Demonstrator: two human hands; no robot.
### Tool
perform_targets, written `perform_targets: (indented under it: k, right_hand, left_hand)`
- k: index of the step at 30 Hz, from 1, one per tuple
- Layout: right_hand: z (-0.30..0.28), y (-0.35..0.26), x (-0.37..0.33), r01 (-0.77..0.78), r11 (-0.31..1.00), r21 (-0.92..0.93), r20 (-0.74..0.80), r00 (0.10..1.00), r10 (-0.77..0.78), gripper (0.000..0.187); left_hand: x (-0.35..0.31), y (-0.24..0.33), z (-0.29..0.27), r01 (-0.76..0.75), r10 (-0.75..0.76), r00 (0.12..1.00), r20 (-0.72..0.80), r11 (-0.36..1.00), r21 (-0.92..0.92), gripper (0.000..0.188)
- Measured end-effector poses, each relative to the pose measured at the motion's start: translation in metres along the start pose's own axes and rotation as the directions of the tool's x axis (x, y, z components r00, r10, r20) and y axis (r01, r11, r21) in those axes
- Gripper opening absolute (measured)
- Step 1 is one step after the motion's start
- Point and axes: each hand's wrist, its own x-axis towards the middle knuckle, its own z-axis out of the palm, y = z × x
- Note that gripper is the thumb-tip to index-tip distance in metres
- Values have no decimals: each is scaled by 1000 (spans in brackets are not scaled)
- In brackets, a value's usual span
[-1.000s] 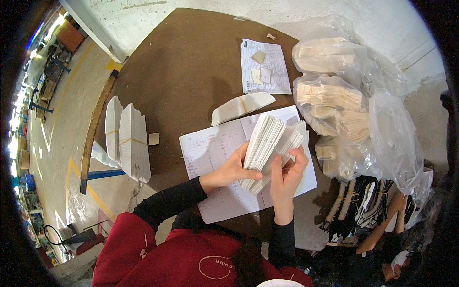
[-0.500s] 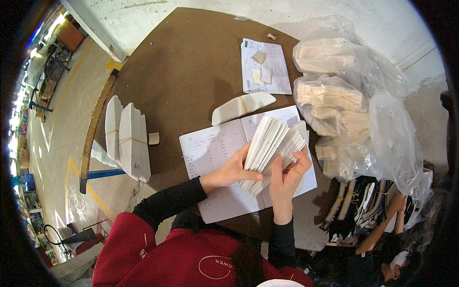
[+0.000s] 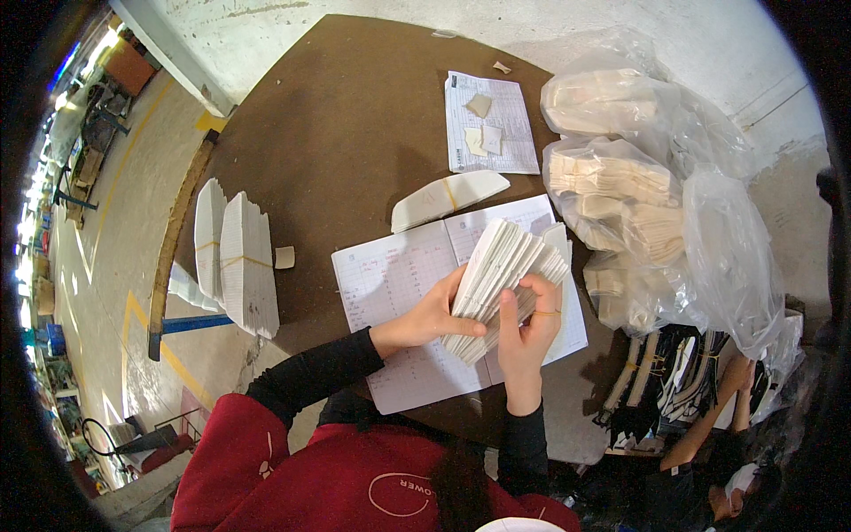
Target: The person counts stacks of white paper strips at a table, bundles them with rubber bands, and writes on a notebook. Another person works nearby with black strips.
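Over an open notebook (image 3: 390, 266) with handwritten columns, a thick stack of thin white cut pieces (image 3: 493, 270) is held up at a tilt. My left hand (image 3: 430, 312) grips its left side, thumb across the near end. On the right side, my right hand (image 3: 530, 332) has its fingers bent around the edges of the pieces, which are slightly fanned. A thin yellowish band crosses a finger of that hand. Just beyond the notebook lies a banded white bundle (image 3: 449, 200) with one curved edge.
Two banded white bundles (image 3: 246, 266) stand at the table's left edge. A printed sheet (image 3: 490, 106) with small scraps lies at the far side. Clear plastic bags (image 3: 612, 182) of cream pieces line the right side. Beyond dark bundled strips (image 3: 656, 377), another person's arm (image 3: 709, 412) shows.
The fingers of my right hand have shifted slightly along the stack, and the pieces there lie closer together, edges more in view. My left hand stays put.
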Motion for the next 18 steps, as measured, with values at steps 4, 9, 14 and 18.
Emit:
perform_targets:
  k: [4, 9, 14, 18]
  right_hand:
    - [6, 6, -2, 42, 998, 53, -70, 997, -39, 23]
    - [3, 6, 4, 178, 984, -6, -53, 983, -179, 27]
    - [1, 0, 6, 174, 984, -40, 3, 985, -174, 30]
    - [2, -3, 6, 118, 992, -46, -14, 993, -119, 27]
  left_hand:
    - [0, 2, 0, -1, 1, 1000, 2, 1000, 6, 104]
    - [0, 3, 1, 3, -3, 1000, -7, 1000, 9, 101]
    - [0, 2, 1, 1, -1, 1000, -13, 1000, 10, 100]
    - [-1, -2, -2, 19, -19, 1000, -9, 1000, 17, 99]
